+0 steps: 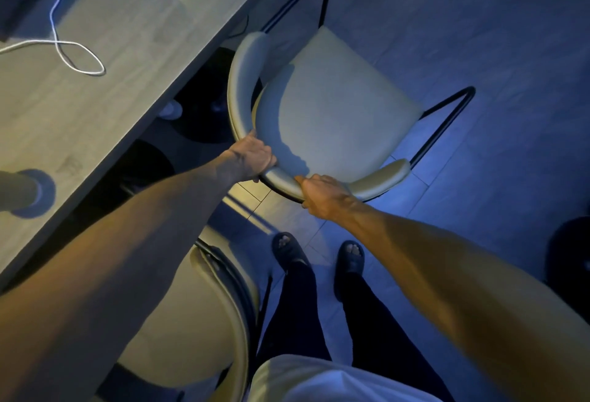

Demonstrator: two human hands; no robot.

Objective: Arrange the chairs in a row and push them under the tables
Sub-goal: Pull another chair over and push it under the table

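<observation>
The fingers of the left hand (252,159) and right hand (322,197) curl out of sight behind the backrest of the chair (335,107). The left forearm (111,258) covers much of a second chair (191,321), which the bottom edge also cuts off. The table (127,88) and its white cable (79,61) run off the top and left edges.

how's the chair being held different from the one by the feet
The left hand and right hand grip the far chair by its curved backrest; no hand holds the near chair. The far chair's seat shows whole; the near chair's is mostly hidden by the left arm. Both have pale seats and curved backs.
</observation>
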